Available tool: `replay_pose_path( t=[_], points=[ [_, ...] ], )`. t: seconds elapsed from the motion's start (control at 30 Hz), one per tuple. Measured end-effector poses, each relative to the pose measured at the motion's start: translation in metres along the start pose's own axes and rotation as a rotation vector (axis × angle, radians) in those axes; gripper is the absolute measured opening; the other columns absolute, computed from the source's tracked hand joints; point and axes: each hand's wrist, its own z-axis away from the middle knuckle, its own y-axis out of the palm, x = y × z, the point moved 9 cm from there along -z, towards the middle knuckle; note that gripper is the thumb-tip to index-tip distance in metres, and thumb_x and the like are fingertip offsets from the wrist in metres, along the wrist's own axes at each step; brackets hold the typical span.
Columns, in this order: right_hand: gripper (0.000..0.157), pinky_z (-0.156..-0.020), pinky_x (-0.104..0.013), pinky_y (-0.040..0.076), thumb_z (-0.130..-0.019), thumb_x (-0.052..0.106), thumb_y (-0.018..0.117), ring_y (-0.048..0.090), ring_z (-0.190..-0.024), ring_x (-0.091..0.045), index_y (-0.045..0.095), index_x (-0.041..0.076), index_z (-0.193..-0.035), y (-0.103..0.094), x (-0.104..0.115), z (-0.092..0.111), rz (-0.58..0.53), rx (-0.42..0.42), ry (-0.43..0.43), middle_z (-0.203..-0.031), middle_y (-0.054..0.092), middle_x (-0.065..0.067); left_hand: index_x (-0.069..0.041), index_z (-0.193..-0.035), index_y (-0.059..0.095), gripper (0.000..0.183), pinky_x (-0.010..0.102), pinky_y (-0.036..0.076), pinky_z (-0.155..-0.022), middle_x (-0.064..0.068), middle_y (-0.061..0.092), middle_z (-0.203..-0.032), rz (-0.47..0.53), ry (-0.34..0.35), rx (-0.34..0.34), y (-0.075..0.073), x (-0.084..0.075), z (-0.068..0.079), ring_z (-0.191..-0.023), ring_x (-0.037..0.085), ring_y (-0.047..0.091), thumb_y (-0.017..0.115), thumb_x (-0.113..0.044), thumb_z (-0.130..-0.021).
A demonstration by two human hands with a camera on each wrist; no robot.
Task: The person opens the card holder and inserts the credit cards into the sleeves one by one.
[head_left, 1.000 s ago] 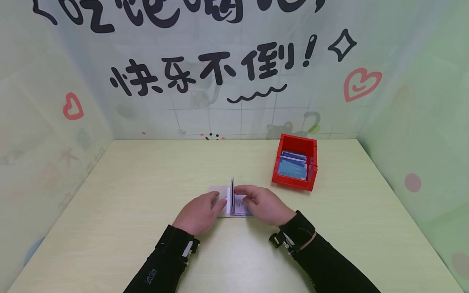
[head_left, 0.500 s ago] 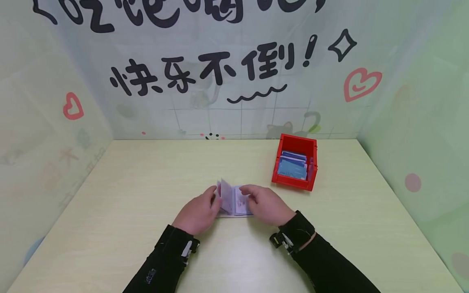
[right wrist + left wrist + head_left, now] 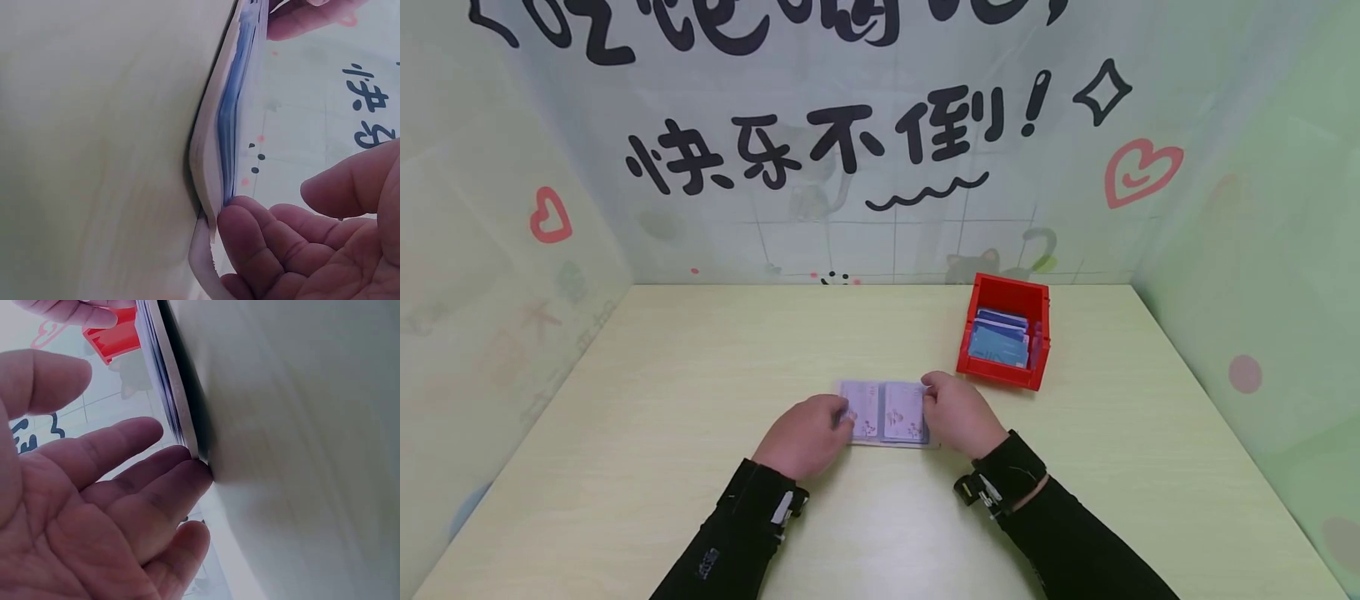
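Below frame centre, the spread booklet (image 3: 882, 412) is touched at both sides, apparently for steadying, by left hand (image 3: 806, 435) and right hand (image 3: 964, 418), neither gripping.

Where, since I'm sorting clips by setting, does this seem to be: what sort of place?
Probably an indoor booth set up for tabletop work: a pale table, a back wall printed with large lettering, and side walls closing it in.

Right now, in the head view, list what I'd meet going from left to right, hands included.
Small red heart on the wall → left hand → open booklet → right hand → red bin → larger red heart on the wall → pink dot on the wall.
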Motion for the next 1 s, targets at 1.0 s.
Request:
replay_pose_path(
  t=[1.0],
  points=[
    [0.055,-0.111,-0.052,0.052,-0.1,0.015,0.068,0.057,-0.127,-0.034,0.053,0.003,-0.151,0.0,-0.013,-0.012,-0.36,0.173,0.124,-0.144,0.059,-0.016,-0.003,-0.12,0.073,0.029,0.032,0.048,-0.074,0.003,0.07,-0.1,-0.032,0.032,0.018,0.003,-0.004,0.001,-0.081,0.017,0.059,0.063,-0.024,-0.103]
  ],
)
